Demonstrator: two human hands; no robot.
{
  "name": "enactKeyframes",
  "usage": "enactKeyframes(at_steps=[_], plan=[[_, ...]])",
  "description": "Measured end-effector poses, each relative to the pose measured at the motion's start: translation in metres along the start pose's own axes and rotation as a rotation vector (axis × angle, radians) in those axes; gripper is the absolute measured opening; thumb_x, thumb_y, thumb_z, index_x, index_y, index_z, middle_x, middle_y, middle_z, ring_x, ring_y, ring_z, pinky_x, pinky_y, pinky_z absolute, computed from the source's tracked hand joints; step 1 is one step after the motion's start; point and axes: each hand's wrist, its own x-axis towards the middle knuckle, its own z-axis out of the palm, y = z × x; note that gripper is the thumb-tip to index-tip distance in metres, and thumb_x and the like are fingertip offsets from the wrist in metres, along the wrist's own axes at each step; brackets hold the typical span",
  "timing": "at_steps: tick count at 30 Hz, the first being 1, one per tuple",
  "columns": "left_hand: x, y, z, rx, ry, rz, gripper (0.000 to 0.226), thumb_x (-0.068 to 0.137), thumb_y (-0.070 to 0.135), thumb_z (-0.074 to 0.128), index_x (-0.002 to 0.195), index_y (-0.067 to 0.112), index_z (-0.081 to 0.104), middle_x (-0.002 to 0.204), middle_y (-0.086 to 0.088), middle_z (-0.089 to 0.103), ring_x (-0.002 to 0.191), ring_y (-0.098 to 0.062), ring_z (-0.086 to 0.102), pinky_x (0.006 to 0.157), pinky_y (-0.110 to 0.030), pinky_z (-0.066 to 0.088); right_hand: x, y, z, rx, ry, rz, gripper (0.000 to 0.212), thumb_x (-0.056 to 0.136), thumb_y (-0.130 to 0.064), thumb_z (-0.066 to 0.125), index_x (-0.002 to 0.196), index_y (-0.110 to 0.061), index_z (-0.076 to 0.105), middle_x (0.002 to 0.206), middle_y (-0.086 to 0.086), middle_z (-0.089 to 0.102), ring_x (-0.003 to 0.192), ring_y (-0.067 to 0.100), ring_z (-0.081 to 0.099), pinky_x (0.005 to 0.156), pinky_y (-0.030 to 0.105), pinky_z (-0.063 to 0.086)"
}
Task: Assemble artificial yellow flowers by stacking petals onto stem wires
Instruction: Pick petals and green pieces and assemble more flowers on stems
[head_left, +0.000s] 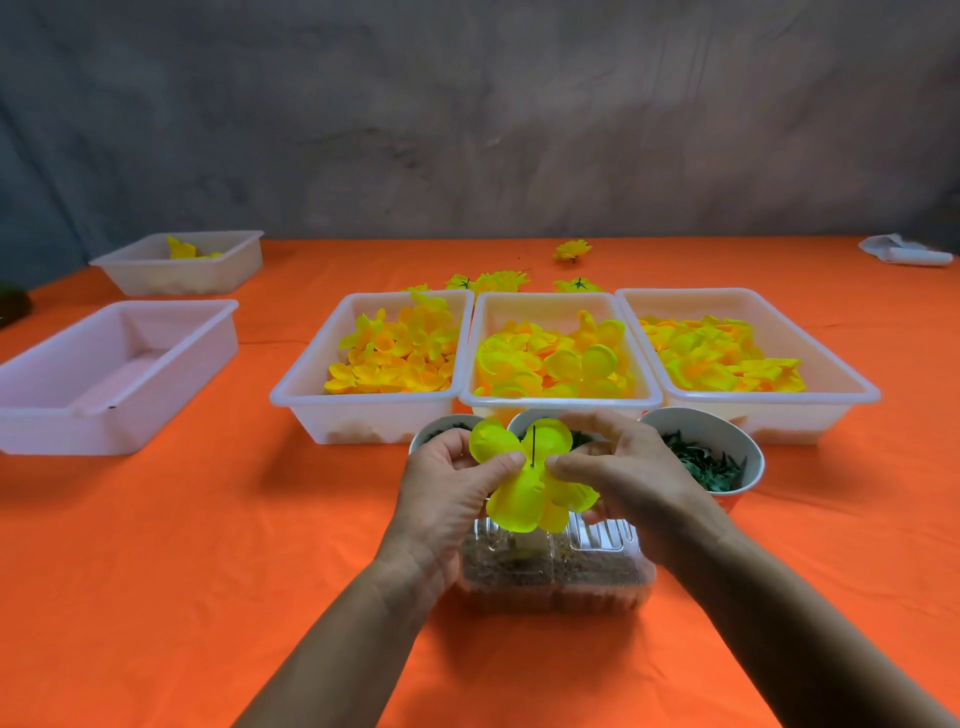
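Orange counter (156, 545) near edge: left hand (447, 499) and right hand (628, 478) both pinch a bright yellow round-lobed petal layer (524, 488) threaded on a thin dark stem wire (533, 444).

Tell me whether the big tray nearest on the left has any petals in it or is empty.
Empty. The near left tray shows only its bare pale floor, while the three trays ahead, such as the middle tray, hold heaps of yellow petals.
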Motion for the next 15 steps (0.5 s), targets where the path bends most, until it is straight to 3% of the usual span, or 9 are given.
enactKeyframes(at_steps=[3,8,11,15], plan=[[0.0005,0.0006,0.0018,0.008,0.006,-0.001,0.019,0.078,-0.005,0.068,0.095,0.001,0.062,0.082,-0.017,0.067,0.077,-0.029,0.059,0.077,-0.044,0.046,0.0010,-0.0004,0.0002,-0.003,-0.014,0.003,0.033,0.079,-0.008,0.071,0.106,-0.025,0.063,0.073,0.000,0.065,0.063,0.012,0.062,0.043,0.020,0.044],[0.0011,-0.0001,0.0009,-0.006,0.002,-0.010,0.024,0.076,-0.008,0.068,0.098,-0.001,0.061,0.081,-0.016,0.068,0.068,-0.025,0.061,0.065,-0.033,0.051,0.0042,0.0003,0.0009,0.021,-0.017,0.013,0.028,0.077,-0.007,0.073,0.093,-0.028,0.064,0.066,-0.003,0.066,0.056,0.008,0.062,0.042,0.018,0.044],[0.0008,0.0000,0.0011,0.007,-0.001,-0.012,0.023,0.076,-0.009,0.068,0.096,0.000,0.061,0.083,-0.017,0.067,0.071,-0.026,0.060,0.065,-0.034,0.050,0.0045,0.0007,0.0023,0.062,-0.020,0.033,0.031,0.075,0.002,0.070,0.098,-0.019,0.066,0.066,0.004,0.065,0.050,0.011,0.062,0.042,0.019,0.045],[0.0004,-0.0008,0.0009,0.032,-0.003,-0.010,0.022,0.075,-0.009,0.069,0.089,0.006,0.062,0.076,-0.010,0.068,0.059,-0.014,0.062,0.051,-0.021,0.051,0.0056,0.0023,0.0039,0.066,-0.023,0.064,0.036,0.073,0.008,0.067,0.104,-0.011,0.065,0.067,0.010,0.065,0.053,0.020,0.061,0.048,0.025,0.048]])
